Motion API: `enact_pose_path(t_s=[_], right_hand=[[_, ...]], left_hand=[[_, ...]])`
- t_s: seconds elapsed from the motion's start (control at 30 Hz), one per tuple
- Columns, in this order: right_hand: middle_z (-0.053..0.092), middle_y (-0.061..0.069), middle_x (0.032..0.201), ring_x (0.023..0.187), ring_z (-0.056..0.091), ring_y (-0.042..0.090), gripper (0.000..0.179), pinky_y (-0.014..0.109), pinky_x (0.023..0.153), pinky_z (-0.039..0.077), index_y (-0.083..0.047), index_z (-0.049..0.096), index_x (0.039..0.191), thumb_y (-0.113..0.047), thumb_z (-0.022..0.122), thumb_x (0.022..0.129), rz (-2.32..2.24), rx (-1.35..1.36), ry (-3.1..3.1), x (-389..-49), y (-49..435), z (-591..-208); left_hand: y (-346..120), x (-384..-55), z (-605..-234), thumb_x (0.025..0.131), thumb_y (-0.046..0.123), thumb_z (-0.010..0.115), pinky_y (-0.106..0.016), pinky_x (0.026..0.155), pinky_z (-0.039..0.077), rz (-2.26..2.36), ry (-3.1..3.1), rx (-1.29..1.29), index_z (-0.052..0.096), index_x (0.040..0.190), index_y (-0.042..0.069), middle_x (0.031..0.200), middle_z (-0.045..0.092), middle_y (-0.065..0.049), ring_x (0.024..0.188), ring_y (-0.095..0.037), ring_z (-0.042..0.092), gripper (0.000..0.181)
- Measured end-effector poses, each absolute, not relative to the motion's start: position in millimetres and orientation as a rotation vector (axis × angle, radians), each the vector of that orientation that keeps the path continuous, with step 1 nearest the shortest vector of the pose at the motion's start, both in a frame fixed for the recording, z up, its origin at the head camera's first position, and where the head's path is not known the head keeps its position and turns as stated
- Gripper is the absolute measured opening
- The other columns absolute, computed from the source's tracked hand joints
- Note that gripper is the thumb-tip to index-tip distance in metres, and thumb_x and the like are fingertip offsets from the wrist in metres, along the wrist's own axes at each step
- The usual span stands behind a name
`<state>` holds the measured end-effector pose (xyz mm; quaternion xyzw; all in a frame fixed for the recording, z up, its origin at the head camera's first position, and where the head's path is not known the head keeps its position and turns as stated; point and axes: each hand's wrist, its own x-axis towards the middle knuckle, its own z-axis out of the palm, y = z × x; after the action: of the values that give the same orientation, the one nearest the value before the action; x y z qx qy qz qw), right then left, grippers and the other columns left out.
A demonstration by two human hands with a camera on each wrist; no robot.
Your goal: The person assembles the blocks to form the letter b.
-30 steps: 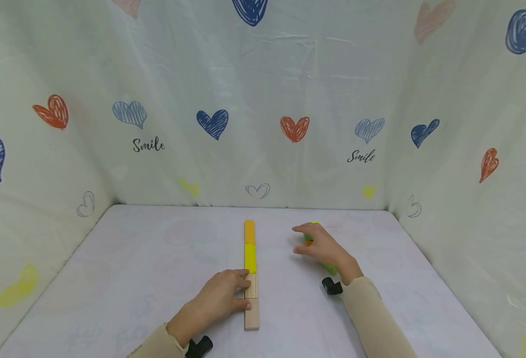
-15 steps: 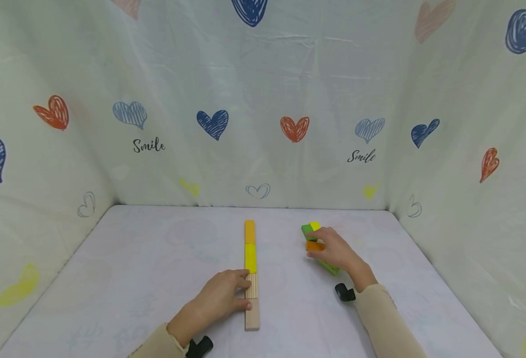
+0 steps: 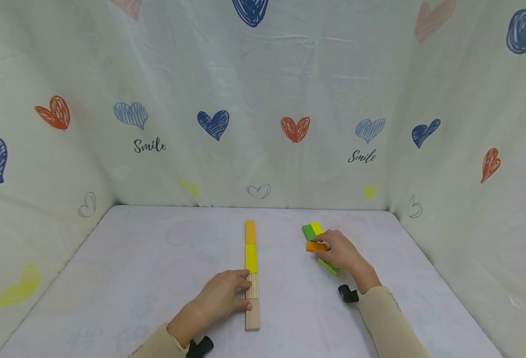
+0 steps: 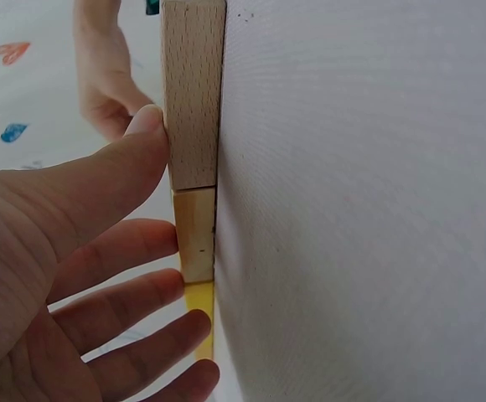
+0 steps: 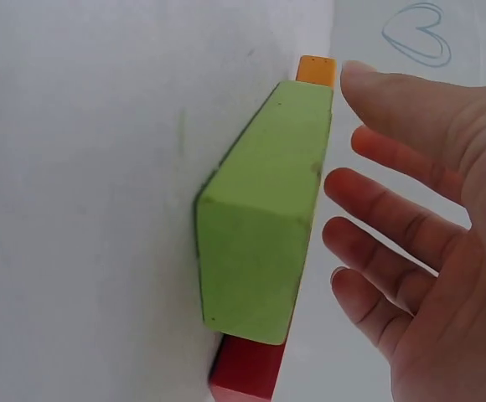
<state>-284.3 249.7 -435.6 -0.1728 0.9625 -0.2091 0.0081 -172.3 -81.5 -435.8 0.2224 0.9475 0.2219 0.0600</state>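
Risk, as I judge it: lifting the orange block (image 3: 315, 246) could drag the green block (image 3: 308, 232) just beyond it, since my fingertips crowd both; a twitch of my left hand (image 3: 215, 296) could skew the row of blocks (image 3: 251, 261) at centre. Pose: my right hand (image 3: 340, 252) bends round the orange block, thumb near side, index far; gripping or not, I cannot tell. Left fingers rest relaxed at the row's left edge, clasping nothing.

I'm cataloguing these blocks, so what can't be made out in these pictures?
Orange block: right end, head view, hidden by the right hand.
Rightmost yellow block: near end, head view, also behind that hand.
Red block: upper part, right wrist view, behind the light green block.
Right sleeve: cut off by the head view's bottom edge.
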Motion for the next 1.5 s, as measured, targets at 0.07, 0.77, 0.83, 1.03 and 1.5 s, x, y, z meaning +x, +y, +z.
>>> enact_pose_path(t_s=[0.07,0.77,0.83,1.03,1.5], right_hand=[[0.062,0.007,0.116,0.112,0.05,0.029,0.035,0.049,0.1,0.042,-0.01,0.067,0.118,-0.023,0.072,0.086,-0.636,-0.522,3.011,-284,249,-436],[0.062,-0.001,0.1,0.092,0.052,0.019,0.025,0.041,0.089,0.048,-0.01,0.071,0.11,-0.011,0.071,0.086,-0.602,-0.572,3.009,-292,235,-439],[0.063,0.0,0.1,0.092,0.054,0.019,0.024,0.041,0.088,0.048,-0.009,0.071,0.109,-0.011,0.072,0.085,-0.613,-0.579,2.998,-293,233,-439],[0.065,-0.002,0.102,0.094,0.056,0.017,0.025,0.041,0.091,0.048,-0.01,0.072,0.108,-0.011,0.074,0.084,-0.635,-0.563,2.973,-295,225,-438],[0.066,-0.006,0.099,0.09,0.056,0.013,0.022,0.036,0.087,0.051,-0.012,0.072,0.106,-0.011,0.074,0.084,-0.72,-0.605,2.883,-294,199,-435]], left_hand=[[-81,-172,-436,0.073,0.038,0.08,-0.049,0.1,0.044,0.673,2.869,0.677,0.07,0.115,0.01,0.134,0.056,-0.009,0.121,-0.032,0.053,0.051],[-83,-172,-434,0.073,0.037,0.08,-0.049,0.1,0.044,0.66,2.869,0.672,0.07,0.116,0.01,0.135,0.056,-0.01,0.122,-0.032,0.052,0.052],[-83,-172,-433,0.073,0.037,0.08,-0.049,0.1,0.043,0.667,2.863,0.669,0.07,0.116,0.01,0.135,0.056,-0.01,0.122,-0.033,0.052,0.052],[-83,-171,-434,0.073,0.037,0.08,-0.049,0.1,0.043,0.685,2.857,0.67,0.07,0.116,0.01,0.135,0.055,-0.01,0.122,-0.033,0.052,0.052],[-82,-172,-435,0.073,0.037,0.081,-0.049,0.1,0.044,0.671,2.868,0.669,0.07,0.115,0.01,0.134,0.056,-0.01,0.121,-0.033,0.053,0.051]])
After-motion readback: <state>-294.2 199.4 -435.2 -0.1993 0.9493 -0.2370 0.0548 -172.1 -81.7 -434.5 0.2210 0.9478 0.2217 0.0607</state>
